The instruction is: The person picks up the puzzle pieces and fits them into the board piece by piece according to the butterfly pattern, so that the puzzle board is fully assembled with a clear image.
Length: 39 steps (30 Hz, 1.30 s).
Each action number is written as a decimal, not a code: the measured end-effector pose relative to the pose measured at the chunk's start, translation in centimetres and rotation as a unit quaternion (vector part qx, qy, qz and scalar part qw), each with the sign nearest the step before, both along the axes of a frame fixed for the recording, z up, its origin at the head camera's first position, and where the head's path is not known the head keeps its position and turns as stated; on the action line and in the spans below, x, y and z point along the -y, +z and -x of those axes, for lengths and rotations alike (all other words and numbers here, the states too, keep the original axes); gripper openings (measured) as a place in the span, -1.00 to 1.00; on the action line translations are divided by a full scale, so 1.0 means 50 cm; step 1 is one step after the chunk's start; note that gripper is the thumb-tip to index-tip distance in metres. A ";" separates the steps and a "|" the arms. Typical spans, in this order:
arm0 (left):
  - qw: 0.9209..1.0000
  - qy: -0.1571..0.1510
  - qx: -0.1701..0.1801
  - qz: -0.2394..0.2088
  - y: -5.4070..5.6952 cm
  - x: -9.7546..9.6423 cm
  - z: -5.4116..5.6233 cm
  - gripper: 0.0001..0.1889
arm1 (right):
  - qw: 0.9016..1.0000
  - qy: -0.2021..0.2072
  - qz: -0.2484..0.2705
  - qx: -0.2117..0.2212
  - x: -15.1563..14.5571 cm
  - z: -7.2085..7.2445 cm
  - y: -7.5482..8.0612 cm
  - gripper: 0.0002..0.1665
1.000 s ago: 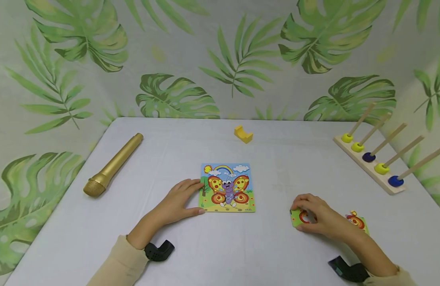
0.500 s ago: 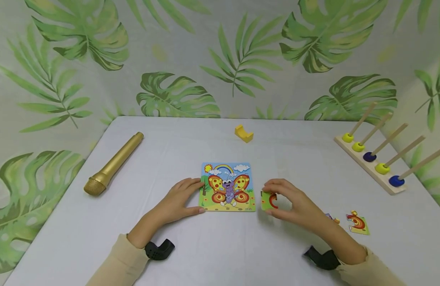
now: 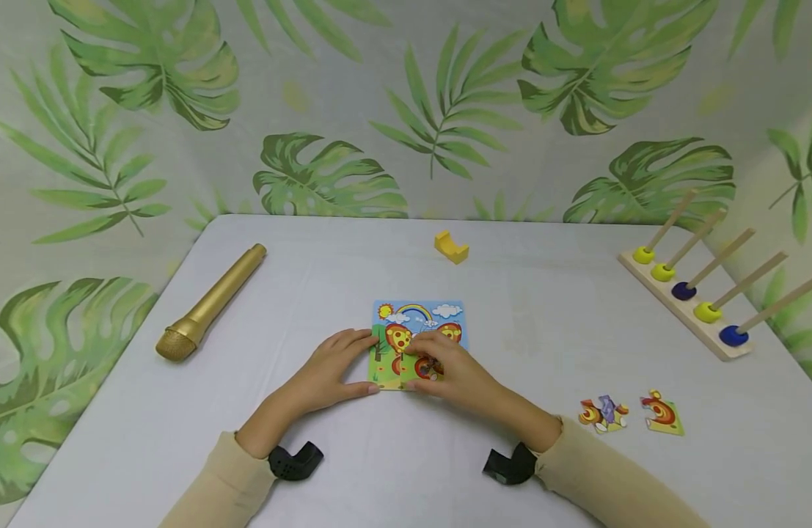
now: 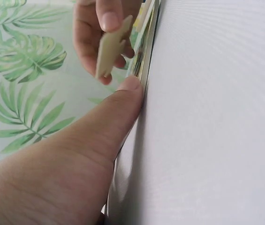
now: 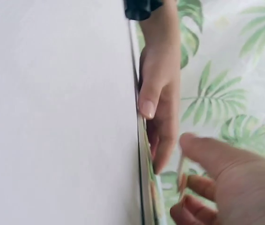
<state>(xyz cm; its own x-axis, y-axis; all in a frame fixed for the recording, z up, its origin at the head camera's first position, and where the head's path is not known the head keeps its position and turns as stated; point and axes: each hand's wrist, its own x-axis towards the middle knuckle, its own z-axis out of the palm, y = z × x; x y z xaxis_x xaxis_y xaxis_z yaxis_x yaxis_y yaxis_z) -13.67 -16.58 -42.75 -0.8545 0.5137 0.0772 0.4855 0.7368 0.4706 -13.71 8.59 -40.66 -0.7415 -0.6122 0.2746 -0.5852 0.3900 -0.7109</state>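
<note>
A square picture board (image 3: 448, 312) showing a butterfly, a rainbow and a sun lies flat mid-table. My left hand (image 3: 329, 370) rests at its left side, fingers extended onto the edge and thumb by the lower left corner. Over the lower part of the board, my right hand (image 3: 461, 374) pinches a green puzzle piece (image 3: 411, 372) with a red swirl. The left wrist view shows that the puzzle piece (image 4: 109, 52) is tilted and raised off the board. My right fingers hide part of the butterfly. Two loose puzzle pieces lie to the right, one purple and yellow (image 3: 605, 415), one red-swirled (image 3: 663, 416).
A gold microphone (image 3: 214, 301) lies at the left of the white-covered table. A yellow notched block (image 3: 451, 248) sits near the back edge. At the right stands a wooden peg rack (image 3: 692, 304) with yellow and blue beads. Leaf-patterned cloth hangs behind.
My right hand has carried the puzzle piece leftward from the right side of the table to above the board, uncovering the loose pieces. My left hand has stayed at the board's left edge.
</note>
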 end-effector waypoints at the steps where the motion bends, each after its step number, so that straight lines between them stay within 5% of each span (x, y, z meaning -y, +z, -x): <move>1: 1.000 -0.001 -0.001 0.001 0.000 0.000 0.000 -0.18 | 1.000 -0.002 -0.009 -0.001 0.005 0.004 -0.008 -0.48; 12: 1.000 -0.004 -0.011 -0.003 0.000 0.005 -0.002 -0.16 | 0.994 -0.020 -0.093 -0.051 0.050 0.029 -0.031 -0.47; 25: 0.999 -0.012 -0.026 -0.016 -0.006 0.001 0.000 -0.20 | 0.994 0.022 -0.080 0.076 0.023 0.045 -0.017 -0.34; 39: 1.000 -0.018 -0.016 -0.009 0.002 -0.001 0.000 -0.20 | 0.994 0.004 -0.113 0.013 0.040 0.047 -0.019 -0.34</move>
<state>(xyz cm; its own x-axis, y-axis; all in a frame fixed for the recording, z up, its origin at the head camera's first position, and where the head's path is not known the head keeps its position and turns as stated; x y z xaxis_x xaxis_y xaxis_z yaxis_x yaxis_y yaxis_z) -13.68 -16.53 -42.66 -0.8321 0.5427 0.1142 0.5272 0.7102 0.4666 -16.04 6.58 -41.63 -0.7419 -0.6614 0.1105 -0.5711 0.5369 -0.6209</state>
